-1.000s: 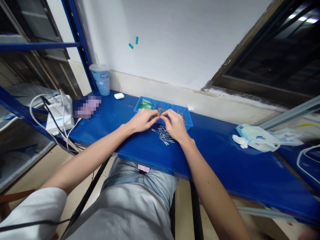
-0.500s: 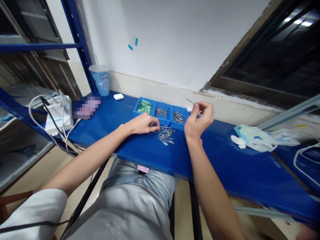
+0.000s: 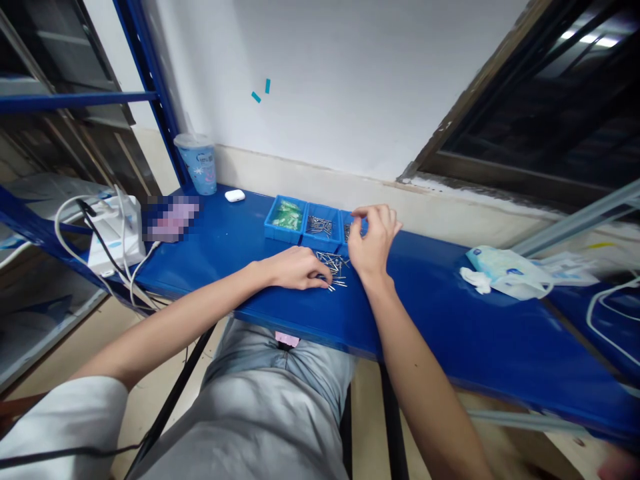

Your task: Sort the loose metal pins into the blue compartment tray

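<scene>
A loose pile of thin metal pins (image 3: 334, 263) lies on the blue tabletop. My left hand (image 3: 303, 268) rests at its left side, thumb and forefinger pinched on a pin at the near edge; the fingertips partly hide it. Behind the pile, three small blue bins stand in a row. Small green packets fill the left bin (image 3: 284, 235), and metal pins lie in the middle bin (image 3: 320, 241). Over the right bin (image 3: 346, 248), which it mostly covers, my right hand (image 3: 374, 240) is raised with thumb and forefinger apart and no pin visible between them.
A lidded blue cup (image 3: 199, 167) and a white earbud case (image 3: 235, 195) stand at the back left. White power strip and cables (image 3: 117, 233) occupy the left end. On the right lies a tissue pack (image 3: 507, 272) with a crumpled tissue (image 3: 475, 280). A wall (image 3: 320, 87) rises behind.
My right hand has moved left and over the right bin; the thin pin it held up is no longer visible. My left hand has shifted slightly right and nearer me along the pile.
</scene>
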A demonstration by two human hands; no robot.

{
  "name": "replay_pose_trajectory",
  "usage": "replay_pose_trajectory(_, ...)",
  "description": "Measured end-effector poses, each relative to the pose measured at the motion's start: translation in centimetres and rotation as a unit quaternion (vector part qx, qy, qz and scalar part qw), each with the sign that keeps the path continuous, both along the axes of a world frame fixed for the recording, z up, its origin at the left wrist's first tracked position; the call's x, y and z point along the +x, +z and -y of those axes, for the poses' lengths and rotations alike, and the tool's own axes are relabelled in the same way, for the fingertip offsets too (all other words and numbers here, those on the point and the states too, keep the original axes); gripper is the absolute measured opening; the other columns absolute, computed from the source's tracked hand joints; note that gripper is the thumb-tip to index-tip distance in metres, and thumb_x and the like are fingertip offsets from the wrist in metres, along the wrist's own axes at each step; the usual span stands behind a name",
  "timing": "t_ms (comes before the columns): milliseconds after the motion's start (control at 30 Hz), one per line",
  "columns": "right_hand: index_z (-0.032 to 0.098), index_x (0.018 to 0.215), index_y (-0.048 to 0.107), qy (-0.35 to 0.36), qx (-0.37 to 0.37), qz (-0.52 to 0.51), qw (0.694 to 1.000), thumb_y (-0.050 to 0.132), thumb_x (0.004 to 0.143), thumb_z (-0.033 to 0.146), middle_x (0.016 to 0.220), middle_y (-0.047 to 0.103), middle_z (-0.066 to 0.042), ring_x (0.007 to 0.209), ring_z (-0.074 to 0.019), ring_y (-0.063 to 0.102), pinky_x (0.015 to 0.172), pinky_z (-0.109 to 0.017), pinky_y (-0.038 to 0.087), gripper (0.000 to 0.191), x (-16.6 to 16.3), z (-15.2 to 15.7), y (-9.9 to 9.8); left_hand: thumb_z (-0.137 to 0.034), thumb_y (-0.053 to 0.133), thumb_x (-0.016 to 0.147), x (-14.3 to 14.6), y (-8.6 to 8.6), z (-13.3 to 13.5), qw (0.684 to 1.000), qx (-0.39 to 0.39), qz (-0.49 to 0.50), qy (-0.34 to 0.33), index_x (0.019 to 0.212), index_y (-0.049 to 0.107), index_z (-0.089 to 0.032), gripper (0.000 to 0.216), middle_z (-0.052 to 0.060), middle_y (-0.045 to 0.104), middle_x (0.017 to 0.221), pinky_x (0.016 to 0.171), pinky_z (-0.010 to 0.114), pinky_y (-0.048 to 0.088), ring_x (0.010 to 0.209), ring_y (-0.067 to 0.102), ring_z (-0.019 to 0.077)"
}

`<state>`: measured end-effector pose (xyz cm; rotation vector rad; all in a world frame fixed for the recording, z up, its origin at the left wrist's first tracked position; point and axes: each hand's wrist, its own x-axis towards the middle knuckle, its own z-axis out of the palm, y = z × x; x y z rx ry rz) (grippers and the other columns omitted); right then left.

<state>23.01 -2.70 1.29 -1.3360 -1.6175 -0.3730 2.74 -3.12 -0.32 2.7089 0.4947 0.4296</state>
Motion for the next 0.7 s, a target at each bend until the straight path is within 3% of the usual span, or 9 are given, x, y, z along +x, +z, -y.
replay_pose_trajectory(167, 0.024, 0.092, 0.061, 0.006, -0.012, 0.001, 1.000, 0.048, 0.093, 0.018, 0.101, 0.066, -0.008, 0.106, -0.0299, 0.057, 0.098, -0.049, 0.038, 0.014, -0.04, -0.09, -0.10, -0.036, 0.068, 0.101, 0.14, -0.64, -0.22, 1.000, 0.019, -0.024, 0.006, 0.113, 0.082, -0.027, 0.021, 0.000, 0.076, 0.073, 0.059, 0.025, 0.038, 0.067, 0.070, 0.0163)
replay_pose_trajectory(433, 0.024, 0.091, 0.061, 0.032, -0.038, 0.021, 0.999, 0.049, 0.093, 0.018, 0.101, 0.069, -0.008, 0.105, -0.0296, 0.057, 0.098, -0.049, 0.038, 0.014, -0.12, -0.20, -0.34, -0.029, 0.062, 0.103, -0.01, -0.78, -0.53, 0.994, 0.092, -0.047, 0.039, 0.111, 0.082, -0.027, 0.022, 0.004, 0.082, 0.090, 0.059, 0.027, 0.038, 0.078, 0.075, 0.0196)
replay_pose_trajectory(700, 0.024, 0.091, 0.061, 0.043, -0.047, 0.029, 0.998, 0.049, 0.092, 0.019, 0.100, 0.071, -0.007, 0.103, -0.0282, 0.058, 0.098, -0.048, 0.039, 0.013, -0.16, -0.37, -0.58, -0.025, 0.065, 0.100, -0.14, -0.28, -0.40, 0.993, 0.094, -0.046, 0.053, 0.106, 0.081, -0.026, 0.017, 0.002, 0.078, 0.079, 0.058, 0.027, 0.036, 0.072, 0.072, 0.0184)
